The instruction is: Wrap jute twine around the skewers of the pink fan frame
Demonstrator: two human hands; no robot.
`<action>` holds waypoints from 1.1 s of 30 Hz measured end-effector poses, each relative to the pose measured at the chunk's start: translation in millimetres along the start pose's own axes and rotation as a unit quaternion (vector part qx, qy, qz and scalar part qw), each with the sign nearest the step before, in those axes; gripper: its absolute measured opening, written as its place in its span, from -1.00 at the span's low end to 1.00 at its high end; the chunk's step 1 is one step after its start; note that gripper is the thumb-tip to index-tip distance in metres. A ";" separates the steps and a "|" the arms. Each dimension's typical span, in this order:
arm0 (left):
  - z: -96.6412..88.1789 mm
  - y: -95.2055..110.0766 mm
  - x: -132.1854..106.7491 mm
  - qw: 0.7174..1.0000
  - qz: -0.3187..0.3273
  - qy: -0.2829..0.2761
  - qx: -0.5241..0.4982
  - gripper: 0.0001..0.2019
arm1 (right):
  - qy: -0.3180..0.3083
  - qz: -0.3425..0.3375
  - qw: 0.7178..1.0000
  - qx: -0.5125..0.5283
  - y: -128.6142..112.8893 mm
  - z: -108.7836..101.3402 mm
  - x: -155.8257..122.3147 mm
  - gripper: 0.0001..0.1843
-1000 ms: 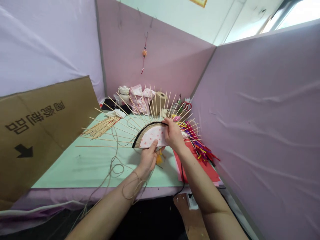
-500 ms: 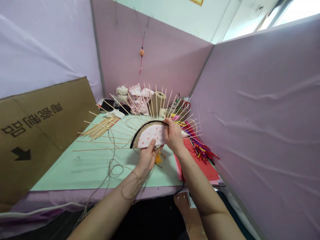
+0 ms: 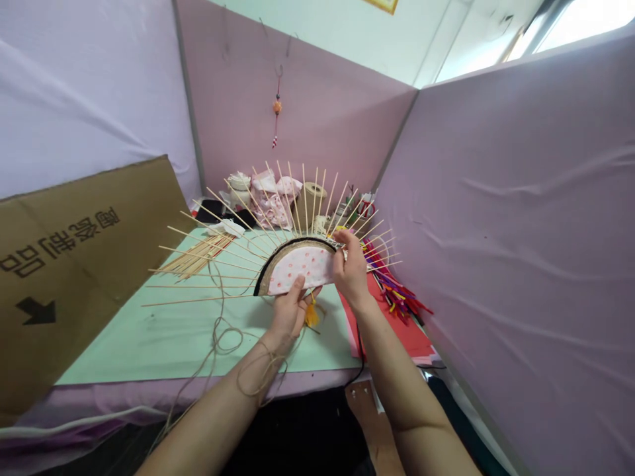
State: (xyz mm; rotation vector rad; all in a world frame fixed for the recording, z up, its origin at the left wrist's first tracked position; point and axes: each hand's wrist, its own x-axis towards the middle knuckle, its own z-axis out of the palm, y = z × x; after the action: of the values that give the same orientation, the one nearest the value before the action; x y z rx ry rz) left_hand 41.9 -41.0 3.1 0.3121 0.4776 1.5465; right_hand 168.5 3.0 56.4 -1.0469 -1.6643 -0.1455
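Note:
A half-round fan piece [image 3: 300, 268] of pink dotted cloth with a black rim and several thin bamboo sticks [image 3: 208, 254] radiating from it is held above the green table [image 3: 163, 330]. My left hand [image 3: 290, 312] grips its lower edge, thumb pressed on the cloth. My right hand [image 3: 351, 270] pinches the rim at the upper right, among the sticks. Jute twine [image 3: 225, 340] hangs in loops from the piece across my left forearm and over the table edge.
A brown cardboard sheet [image 3: 74, 264] leans at the left. Loose sticks [image 3: 196, 254] lie on the table. Cloth bundles [image 3: 270, 195], a twine spool [image 3: 310, 198], coloured pipe cleaners [image 3: 397, 294] and red paper [image 3: 401, 330] fill the back and right. Pink partitions [image 3: 496, 231] enclose the desk.
The fan piece and both hands have shifted slightly up and left in view. My right hand has slid a little further right along the rim. The grips are unchanged.

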 end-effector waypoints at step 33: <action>-1.5 2.5 5.2 0.999 0.034 -0.017 0.029 -0.59 | -0.051 -0.083 0.994 -0.046 -24.1 17.5 -2.9 -0.51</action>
State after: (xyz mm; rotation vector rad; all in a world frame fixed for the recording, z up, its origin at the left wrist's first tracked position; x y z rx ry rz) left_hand 38.7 -35.9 2.5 0.4025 0.4911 1.5923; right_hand 139.2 -3.0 56.9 -0.9971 -1.8536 -0.2845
